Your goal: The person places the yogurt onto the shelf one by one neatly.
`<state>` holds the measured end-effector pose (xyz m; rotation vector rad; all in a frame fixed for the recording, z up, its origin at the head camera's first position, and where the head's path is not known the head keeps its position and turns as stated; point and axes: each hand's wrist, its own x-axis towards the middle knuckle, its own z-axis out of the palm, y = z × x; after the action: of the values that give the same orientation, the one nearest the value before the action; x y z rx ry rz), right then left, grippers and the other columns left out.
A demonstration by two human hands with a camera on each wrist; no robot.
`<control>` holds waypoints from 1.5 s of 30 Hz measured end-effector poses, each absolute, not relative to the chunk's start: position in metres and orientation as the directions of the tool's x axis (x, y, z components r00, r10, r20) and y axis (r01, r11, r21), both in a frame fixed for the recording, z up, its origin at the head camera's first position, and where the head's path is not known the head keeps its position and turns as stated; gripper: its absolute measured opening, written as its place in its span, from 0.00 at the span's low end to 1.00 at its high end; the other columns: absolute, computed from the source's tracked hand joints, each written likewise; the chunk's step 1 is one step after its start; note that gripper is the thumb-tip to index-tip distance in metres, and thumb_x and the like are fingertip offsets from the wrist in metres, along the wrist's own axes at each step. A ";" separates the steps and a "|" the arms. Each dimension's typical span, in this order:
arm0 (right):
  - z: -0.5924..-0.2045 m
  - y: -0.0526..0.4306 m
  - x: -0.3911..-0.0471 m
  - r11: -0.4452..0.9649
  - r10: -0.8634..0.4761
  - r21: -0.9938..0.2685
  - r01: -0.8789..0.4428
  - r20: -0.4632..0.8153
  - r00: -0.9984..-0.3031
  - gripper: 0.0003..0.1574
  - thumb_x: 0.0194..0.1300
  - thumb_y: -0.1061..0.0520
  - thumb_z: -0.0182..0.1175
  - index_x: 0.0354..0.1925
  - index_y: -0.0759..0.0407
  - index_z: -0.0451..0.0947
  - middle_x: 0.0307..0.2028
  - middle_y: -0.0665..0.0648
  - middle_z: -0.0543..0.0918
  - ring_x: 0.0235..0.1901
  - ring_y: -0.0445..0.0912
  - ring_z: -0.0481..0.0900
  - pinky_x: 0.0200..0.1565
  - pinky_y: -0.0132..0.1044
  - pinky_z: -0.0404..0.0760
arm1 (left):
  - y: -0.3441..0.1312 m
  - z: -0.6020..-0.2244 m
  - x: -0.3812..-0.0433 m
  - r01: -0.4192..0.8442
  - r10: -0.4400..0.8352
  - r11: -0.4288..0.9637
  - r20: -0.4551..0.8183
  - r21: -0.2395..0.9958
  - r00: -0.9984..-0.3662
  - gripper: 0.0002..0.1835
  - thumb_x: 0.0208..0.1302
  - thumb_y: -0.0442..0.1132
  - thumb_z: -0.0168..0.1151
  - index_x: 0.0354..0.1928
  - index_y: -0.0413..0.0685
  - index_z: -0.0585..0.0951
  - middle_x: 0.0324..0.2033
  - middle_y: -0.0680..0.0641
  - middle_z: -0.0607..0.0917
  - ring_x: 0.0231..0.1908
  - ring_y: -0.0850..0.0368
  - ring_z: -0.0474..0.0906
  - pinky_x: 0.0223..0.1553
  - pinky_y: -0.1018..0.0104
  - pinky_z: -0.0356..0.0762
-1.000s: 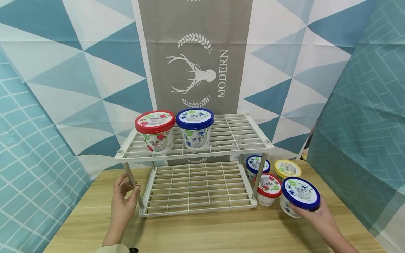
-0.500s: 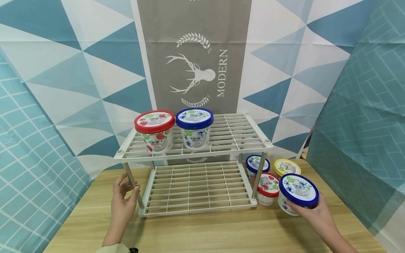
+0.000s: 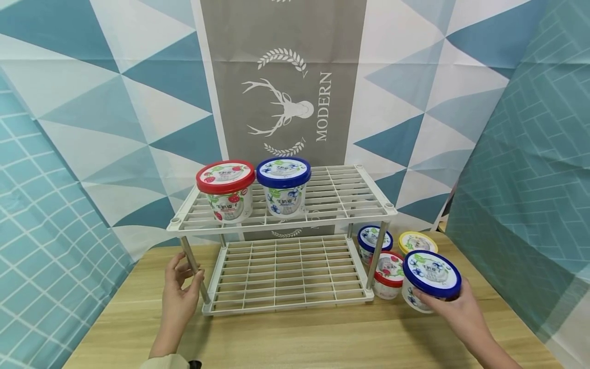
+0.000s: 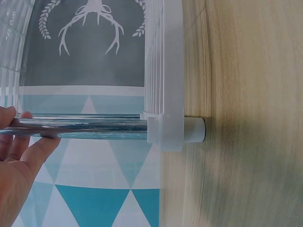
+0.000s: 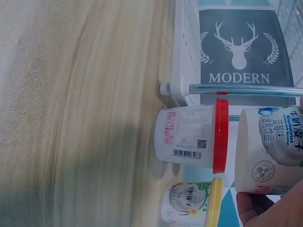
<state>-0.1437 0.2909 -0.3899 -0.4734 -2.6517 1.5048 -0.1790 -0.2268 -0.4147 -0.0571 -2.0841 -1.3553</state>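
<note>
My left hand (image 3: 181, 302) grips the front left metal post (image 4: 99, 126) of a white two-tier rack (image 3: 286, 310), thumb on one side and fingers on the other. My right hand (image 3: 462, 313) holds a blue-lidded blueberry tub (image 3: 432, 274) by its side, lid up. In the right wrist view that tub (image 5: 270, 151) is raised off the wooden table. Close to its left in the head view stands a red-lidded tub (image 3: 388, 271), with a yellow-lidded tub (image 3: 417, 242) behind. Another blue-lidded tub (image 3: 374, 241) stands partly hidden by the rack's right post.
On the rack's top tier, a red-lidded strawberry tub (image 3: 227, 192) and a blue-lidded tub (image 3: 284, 187) stand side by side at the left. The lower tier (image 3: 288, 271) is a bare grid. A patterned cloth backdrop (image 3: 286, 77) rises behind the table (image 3: 313, 338).
My right hand has shifted slightly left and upward in the head view with the blueberry tub. The left hand has stayed on the post.
</note>
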 end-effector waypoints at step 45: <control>-0.330 0.264 -0.133 0.547 0.160 -0.836 -0.055 0.169 -0.973 0.65 0.53 0.44 0.69 0.73 0.56 0.37 0.65 0.69 0.60 0.61 0.65 0.63 0.48 0.48 0.81 | -0.227 -0.416 -0.180 0.389 -0.297 0.473 0.559 0.790 -0.774 0.34 0.60 0.21 0.56 0.66 0.42 0.56 0.40 0.62 0.72 0.39 0.80 0.71 0.35 0.89 0.74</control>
<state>-0.1335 0.2639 -0.3296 -0.0890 -2.5584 1.3937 -0.1798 -0.2274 -0.4161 -0.0761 -2.0624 -1.3371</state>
